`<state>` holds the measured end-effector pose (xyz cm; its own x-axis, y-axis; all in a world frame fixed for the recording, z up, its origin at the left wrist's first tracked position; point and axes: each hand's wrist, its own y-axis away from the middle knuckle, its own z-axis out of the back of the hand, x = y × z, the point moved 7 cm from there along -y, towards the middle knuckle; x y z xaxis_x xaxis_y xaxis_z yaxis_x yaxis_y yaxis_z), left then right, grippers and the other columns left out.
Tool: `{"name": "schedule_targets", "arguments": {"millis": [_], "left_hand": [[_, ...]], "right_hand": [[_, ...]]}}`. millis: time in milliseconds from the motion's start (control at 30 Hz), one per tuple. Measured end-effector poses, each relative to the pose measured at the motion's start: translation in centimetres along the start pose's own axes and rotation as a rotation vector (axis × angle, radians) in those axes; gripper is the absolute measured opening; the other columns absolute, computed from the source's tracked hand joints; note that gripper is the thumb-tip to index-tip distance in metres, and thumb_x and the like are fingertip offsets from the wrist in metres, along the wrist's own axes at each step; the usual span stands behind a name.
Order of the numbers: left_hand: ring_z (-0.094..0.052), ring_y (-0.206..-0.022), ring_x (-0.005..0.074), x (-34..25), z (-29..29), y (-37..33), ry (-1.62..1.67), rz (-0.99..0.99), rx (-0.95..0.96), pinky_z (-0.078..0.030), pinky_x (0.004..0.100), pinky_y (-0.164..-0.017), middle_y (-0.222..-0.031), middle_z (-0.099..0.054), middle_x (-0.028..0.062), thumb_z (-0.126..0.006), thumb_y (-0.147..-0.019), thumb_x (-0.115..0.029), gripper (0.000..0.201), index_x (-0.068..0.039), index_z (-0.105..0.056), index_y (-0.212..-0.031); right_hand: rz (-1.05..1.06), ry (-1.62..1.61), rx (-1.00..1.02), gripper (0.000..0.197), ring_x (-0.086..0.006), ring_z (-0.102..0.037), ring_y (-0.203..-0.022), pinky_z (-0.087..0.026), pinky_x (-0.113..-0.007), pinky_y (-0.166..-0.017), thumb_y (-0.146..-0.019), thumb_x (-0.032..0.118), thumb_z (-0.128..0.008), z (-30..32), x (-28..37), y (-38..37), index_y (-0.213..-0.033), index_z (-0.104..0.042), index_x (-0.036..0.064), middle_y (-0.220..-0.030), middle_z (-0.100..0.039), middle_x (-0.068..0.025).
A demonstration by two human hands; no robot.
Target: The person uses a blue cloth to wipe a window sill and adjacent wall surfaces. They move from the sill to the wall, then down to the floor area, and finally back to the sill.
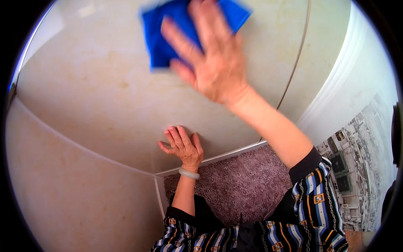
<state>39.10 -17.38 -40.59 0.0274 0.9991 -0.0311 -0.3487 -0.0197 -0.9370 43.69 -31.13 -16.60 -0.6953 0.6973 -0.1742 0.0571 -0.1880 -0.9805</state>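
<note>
My right hand (218,63) presses the blue cloth (168,33) flat, fingers spread, high on the beige wall panel (105,92). My left hand (184,147) braces open below it. I should keep even pressure and overlap strokes.

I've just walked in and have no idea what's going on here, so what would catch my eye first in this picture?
First, the bright blue cloth at the top, pressed flat under the right hand against a pale beige tiled surface. Lower down, near the middle, the left hand, with a pale bangle on its wrist, rests spread on the same surface. Below it lies a mauve shaggy rug.
</note>
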Motion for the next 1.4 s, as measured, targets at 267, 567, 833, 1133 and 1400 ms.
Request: {"name": "schedule_targets", "arguments": {"millis": [267,567,833,1133,1400], "left_hand": [[-0.022,-0.148,0.0371,-1.4,-0.4,0.4,0.060,-0.045,0.032,-0.006,0.0621,-0.115,-0.156,-0.029,0.0223,-0.058,-0.094,-0.023,0.059,0.000,-0.040,-0.145],[-0.019,-0.148,0.0404,-0.2,-0.1,0.8,0.012,-0.081,0.013,-0.004,0.0618,-0.115,-0.157,-0.024,0.0256,-0.060,-0.093,-0.022,0.062,0.001,-0.038,-0.146],[-0.022,-0.147,0.0398,-0.9,-0.9,1.0,0.037,-0.097,0.033,-0.005,0.0616,-0.115,-0.157,-0.027,0.0248,-0.060,-0.093,-0.023,0.061,-0.001,-0.039,-0.146],[-0.023,-0.147,0.0369,-0.5,-0.2,0.6,0.026,-0.115,-0.003,-0.005,0.0614,-0.115,-0.156,-0.029,0.0227,-0.059,-0.093,-0.019,0.058,-0.002,-0.042,-0.145],[-0.024,-0.146,0.0390,-0.6,0.2,0.1,0.027,-0.088,0.009,-0.005,0.0620,-0.115,-0.156,-0.028,0.0250,-0.059,-0.091,-0.017,0.059,0.000,-0.042,-0.145]], "right_hand": [[0.638,0.162,0.698,0.057,-0.0084,-0.056,-0.083,-0.044,-0.028,-0.091,-0.085,0.011,-0.057,1.8,-1.9,27.8,-0.137,-0.053,0.0348,-0.152,-0.042,0.0113],[-0.027,0.309,-0.166,0.064,-0.0442,-0.029,-0.142,-0.027,-0.057,-0.111,-0.091,0.039,-0.058,2.3,-6.1,1.8,-0.148,-0.043,0.0146,-0.153,-0.030,-0.0269],[0.459,0.088,0.451,0.051,-0.0114,-0.052,-0.114,-0.044,-0.029,-0.094,-0.089,0.023,-0.059,-1.9,3.1,18.4,-0.139,-0.051,0.0218,-0.157,-0.037,-0.0016],[-0.035,0.334,0.305,0.057,-0.0361,-0.029,-0.145,-0.010,-0.068,-0.110,-0.087,0.039,-0.063,7.3,-12.2,15.8,-0.141,-0.052,0.0275,-0.155,-0.032,-0.0215],[0.052,0.081,0.160,0.062,-0.0433,-0.029,-0.143,-0.030,-0.051,-0.114,-0.089,0.036,-0.063,-0.5,-0.5,5.2,-0.146,-0.047,0.0172,-0.153,-0.030,-0.0266]]}}
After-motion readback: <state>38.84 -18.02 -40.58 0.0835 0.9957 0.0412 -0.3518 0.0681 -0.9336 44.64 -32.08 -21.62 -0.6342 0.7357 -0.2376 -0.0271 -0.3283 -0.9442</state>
